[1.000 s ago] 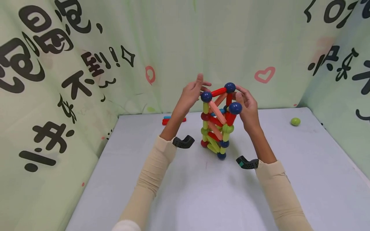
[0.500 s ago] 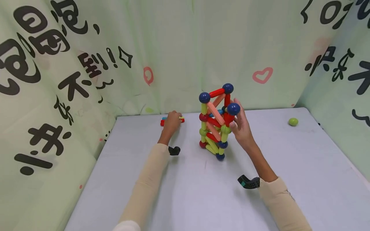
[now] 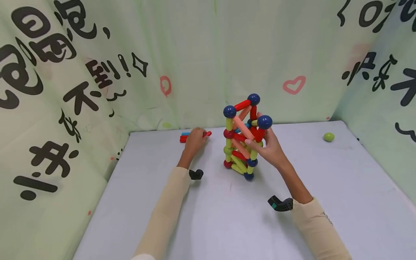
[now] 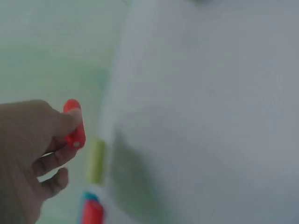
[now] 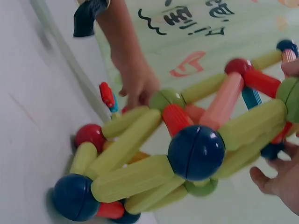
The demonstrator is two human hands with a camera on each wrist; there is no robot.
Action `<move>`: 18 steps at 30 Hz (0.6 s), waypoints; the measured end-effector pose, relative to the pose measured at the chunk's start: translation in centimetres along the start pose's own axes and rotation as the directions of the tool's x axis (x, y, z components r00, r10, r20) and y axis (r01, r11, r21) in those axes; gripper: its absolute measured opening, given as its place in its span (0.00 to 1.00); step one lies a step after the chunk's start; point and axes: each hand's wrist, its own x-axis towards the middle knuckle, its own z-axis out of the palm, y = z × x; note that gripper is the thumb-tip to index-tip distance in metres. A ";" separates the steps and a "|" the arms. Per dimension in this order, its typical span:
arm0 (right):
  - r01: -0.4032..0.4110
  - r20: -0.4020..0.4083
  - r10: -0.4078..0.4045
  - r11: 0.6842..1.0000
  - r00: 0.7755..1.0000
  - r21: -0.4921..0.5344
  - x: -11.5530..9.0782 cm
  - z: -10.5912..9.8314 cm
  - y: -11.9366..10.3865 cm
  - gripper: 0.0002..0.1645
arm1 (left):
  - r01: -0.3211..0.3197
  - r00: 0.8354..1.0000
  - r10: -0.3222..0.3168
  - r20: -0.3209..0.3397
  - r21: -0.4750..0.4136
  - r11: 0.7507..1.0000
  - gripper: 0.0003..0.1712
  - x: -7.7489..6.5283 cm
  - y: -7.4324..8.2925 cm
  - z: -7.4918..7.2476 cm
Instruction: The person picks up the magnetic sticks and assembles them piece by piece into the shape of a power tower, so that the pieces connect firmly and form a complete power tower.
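Observation:
A tall tower of magnetic rods and balls (image 3: 242, 128) stands on the white table, with blue balls at its top. My right hand (image 3: 272, 150) grips its right side, the thumb in front and the fingers mostly hidden behind; in the right wrist view, that hand (image 5: 286, 179) shows at the right edge beside the rods. Over at the back left, my left hand (image 3: 195, 142) is above the loose rods. Its thumb and fingers pinch a red magnetic rod (image 4: 78, 136), which in the left wrist view is held off the table.
Loose rods lie at the table's back edge: a yellow-green rod (image 4: 96, 161), a red rod (image 4: 92, 213) and a blue rod (image 3: 186, 133). A green ball (image 3: 329, 137) rests at the back right. A printed curtain (image 3: 195, 65) hangs behind the table.
My left hand has left the tower's top, moved down left to the loose rods and picked up a red one. My right hand has slid lower on the tower, its thumb now in front.

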 end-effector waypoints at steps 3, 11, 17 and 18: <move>0.001 0.104 -0.008 0.998 0.995 0.061 0.5 -1.2 0.3 0.51 | -0.016 0.999 -0.003 -0.046 -0.410 0.912 0.18 0.4 2.7 -2.6; -0.036 0.427 -0.051 0.981 0.903 0.193 2.5 -3.4 1.0 0.48 | -0.157 0.986 0.111 -0.121 -0.895 0.417 0.22 1.0 10.7 -10.3; -0.067 0.460 -0.007 0.987 0.888 0.144 3.0 -4.4 1.2 0.42 | -0.109 0.982 0.182 -0.053 -0.942 0.316 0.21 0.9 12.6 -12.0; -0.071 0.452 0.005 0.989 0.892 0.131 2.9 -4.6 1.2 0.41 | -0.103 0.981 0.190 -0.044 -0.944 0.313 0.21 0.9 12.6 -12.1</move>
